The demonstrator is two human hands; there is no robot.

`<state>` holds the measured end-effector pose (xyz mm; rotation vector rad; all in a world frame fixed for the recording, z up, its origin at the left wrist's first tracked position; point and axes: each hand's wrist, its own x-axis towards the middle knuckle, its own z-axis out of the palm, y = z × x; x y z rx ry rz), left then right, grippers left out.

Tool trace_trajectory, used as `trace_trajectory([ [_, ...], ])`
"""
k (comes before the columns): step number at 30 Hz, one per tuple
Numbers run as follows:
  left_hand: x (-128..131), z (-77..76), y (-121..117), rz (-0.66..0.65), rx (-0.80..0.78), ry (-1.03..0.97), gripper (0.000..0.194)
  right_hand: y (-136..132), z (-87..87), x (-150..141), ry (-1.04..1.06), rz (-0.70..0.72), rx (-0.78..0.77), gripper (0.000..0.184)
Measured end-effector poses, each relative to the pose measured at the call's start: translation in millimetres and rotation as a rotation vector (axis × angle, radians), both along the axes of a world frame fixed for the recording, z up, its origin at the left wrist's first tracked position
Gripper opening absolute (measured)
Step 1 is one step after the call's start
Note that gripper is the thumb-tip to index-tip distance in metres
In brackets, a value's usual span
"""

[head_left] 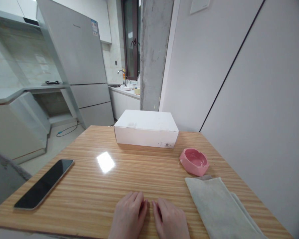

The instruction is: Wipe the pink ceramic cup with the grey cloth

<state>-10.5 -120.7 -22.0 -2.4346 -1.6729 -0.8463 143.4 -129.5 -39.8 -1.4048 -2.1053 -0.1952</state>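
Side by side at the table's near edge rest my left hand (129, 212) and my right hand (169, 217), a small gap between their thumbs. Both have their fingers curled down against the wood, with nothing seen in them. To the right of my right hand lies a folded grey-green cloth (219, 205). Just beyond the cloth sits a pink ashtray (194, 161). A smartphone (45, 185) with a dark screen lies well to the left of my left hand. Farther back, a closed white box (146, 127) stands straight ahead of my hands.
The wood-grain table (89, 199) meets a white wall (251, 99) on the right. Behind it rises a grey concrete pillar (153, 56). A refrigerator (74, 46), a sink faucet (123, 76) and kitchen counters stand in the background. A cable (67, 131) lies on the floor.
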Motion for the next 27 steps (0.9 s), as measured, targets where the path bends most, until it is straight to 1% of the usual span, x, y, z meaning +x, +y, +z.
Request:
trace_trajectory([
  [6, -0.6, -1.2, -0.1, 0.006, -0.021, 0.015, 0.019, -0.3, 0.3, -0.3, -0.003, -0.007, 0.0, 0.038],
  [14, -0.4, 0.5, -1.3, -0.002, 0.017, 0.014, 0.021, -0.2, 1.5, 0.1, 0.007, 0.003, 0.031, 0.04],
  [21, -0.5, 1.3, 0.0, -0.007, 0.014, 0.012, 0.02, -1.2, 0.9, 0.3, 0.002, 0.003, 0.017, 0.039],
  [27, -0.4, -3.7, -0.1, 0.0, -0.019, -0.001, 0.019, 0.0, -1.6, 0.5, 0.001, -0.002, -0.009, 0.037],
])
